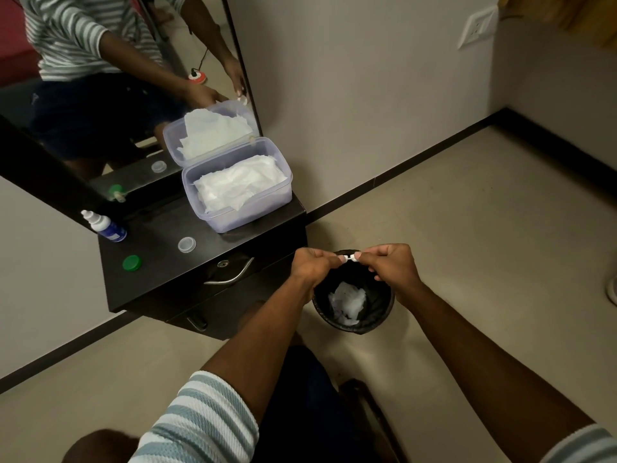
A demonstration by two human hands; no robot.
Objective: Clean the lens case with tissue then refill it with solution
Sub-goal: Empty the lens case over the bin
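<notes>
Both hands hold a small white lens case (351,258) over a black bin (384,312). My left hand (312,267) pinches its left end and my right hand (390,265) pinches its right end; most of the case is hidden by my fingers. On the dark shelf (160,279) to the left lie a green cap (131,263) and a clear cap (186,244). A solution bottle (105,226), white with a blue label, lies at the shelf's back left. A clear plastic box (233,218) holds white tissues (238,187).
Crumpled white tissue (347,302) lies inside the bin on the floor. A mirror (100,95) stands behind the shelf. The shelf has a drawer with a metal handle (230,275). A dark wooden object (367,409) stands by my legs.
</notes>
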